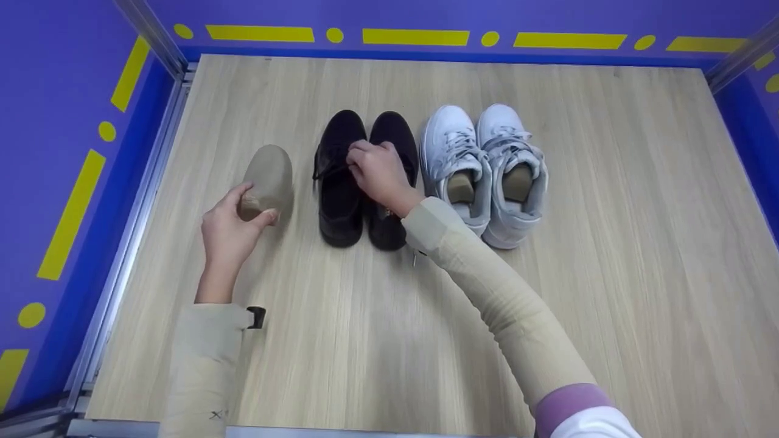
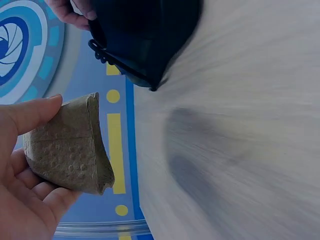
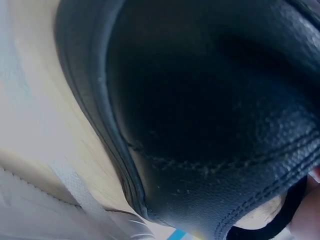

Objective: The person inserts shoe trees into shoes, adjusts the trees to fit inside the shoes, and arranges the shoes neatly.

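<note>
My left hand (image 1: 230, 234) holds a beige moulded-pulp shoe insert (image 1: 269, 173) between thumb and fingers, left of the black shoes. Its hollow, dimpled rear part faces the left wrist camera, where the insert (image 2: 67, 145) is raised above the wooden surface. My right hand (image 1: 380, 173) reaches over the pair of black lace-up shoes, with curled fingers pinching at the lace and tongue area between the left black shoe (image 1: 342, 219) and the right black shoe (image 1: 388, 128). Up close in the right wrist view, a black shoe opening (image 3: 200, 100) fills most of the picture; the fingertips are mostly hidden.
White sneakers, the left one (image 1: 447, 128) and the right one (image 1: 500, 118), stand right of the black pair with brown inserts inside. Blue panels (image 1: 414, 15) with yellow markings enclose the wooden table (image 1: 633, 243); a metal rail (image 1: 137, 225) runs along its left edge.
</note>
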Demonstrator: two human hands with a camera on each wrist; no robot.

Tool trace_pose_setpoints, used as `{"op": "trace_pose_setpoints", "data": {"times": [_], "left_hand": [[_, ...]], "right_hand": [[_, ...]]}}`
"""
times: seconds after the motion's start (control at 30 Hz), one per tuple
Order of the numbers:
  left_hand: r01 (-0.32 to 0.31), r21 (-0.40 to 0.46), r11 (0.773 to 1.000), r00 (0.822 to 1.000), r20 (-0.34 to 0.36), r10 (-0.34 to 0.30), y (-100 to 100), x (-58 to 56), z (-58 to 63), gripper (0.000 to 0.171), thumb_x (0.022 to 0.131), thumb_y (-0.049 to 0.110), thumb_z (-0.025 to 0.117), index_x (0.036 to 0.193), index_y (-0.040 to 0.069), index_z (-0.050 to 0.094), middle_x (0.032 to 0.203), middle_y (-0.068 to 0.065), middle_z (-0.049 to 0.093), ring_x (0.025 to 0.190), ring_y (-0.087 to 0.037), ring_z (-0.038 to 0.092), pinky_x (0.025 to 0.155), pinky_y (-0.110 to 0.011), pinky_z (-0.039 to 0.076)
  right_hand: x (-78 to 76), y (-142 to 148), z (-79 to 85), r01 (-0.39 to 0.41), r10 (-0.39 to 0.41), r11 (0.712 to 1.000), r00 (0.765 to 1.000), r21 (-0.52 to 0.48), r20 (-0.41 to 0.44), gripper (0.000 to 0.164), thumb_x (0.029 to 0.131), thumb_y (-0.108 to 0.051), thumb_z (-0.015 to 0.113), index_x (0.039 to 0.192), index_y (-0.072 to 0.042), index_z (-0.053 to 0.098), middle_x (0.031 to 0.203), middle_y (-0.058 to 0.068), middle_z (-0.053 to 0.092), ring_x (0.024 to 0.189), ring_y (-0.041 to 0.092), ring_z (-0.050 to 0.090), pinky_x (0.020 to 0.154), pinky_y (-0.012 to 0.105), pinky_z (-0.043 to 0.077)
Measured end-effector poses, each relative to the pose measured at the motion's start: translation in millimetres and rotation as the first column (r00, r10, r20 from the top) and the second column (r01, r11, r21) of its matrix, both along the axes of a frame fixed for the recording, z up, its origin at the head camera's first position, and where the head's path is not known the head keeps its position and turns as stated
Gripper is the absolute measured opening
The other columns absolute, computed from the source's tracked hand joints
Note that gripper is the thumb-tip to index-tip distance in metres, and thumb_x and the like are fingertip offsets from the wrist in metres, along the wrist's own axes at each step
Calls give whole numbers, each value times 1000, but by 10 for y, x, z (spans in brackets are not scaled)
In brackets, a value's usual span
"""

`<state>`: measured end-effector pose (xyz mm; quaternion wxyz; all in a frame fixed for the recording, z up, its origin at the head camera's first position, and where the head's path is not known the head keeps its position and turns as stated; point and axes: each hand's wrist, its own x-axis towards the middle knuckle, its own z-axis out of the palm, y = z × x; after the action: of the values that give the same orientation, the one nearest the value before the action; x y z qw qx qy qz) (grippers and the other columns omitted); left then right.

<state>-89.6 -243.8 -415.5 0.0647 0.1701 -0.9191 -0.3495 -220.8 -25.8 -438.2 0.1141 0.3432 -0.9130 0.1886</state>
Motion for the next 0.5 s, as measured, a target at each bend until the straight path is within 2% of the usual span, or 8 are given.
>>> {"op": "trace_pose_setpoints", "data": {"times": [0.13,0.27,0.5], "left_hand": [[26,-10,1000,1000,-16,-27,49,16,68,58,73,28,70,125,15,50,112,-12,59,104,-29,54,88,-43,40],[64,-19,998,997,-36,-65,93,39,125,57,72,28,70,124,15,51,111,-12,60,103,-30,54,87,-43,41],[134,-24,991,988,-71,-136,158,62,217,56,71,25,72,122,12,53,115,-14,59,106,-32,54,87,-44,41]], "right_hand": [[1,-2,0,19,-19,1000,1000,-15,14,9,80,-10,55,82,-8,64,113,0,62,100,12,60,79,37,41],[0,-9,4,32,-31,999,999,-34,28,9,81,-10,55,81,-9,64,114,0,61,105,10,58,78,37,41],[-3,-13,-9,41,-42,997,999,-66,0,8,82,-10,54,80,-9,62,110,-1,63,91,11,63,73,37,42]]}}
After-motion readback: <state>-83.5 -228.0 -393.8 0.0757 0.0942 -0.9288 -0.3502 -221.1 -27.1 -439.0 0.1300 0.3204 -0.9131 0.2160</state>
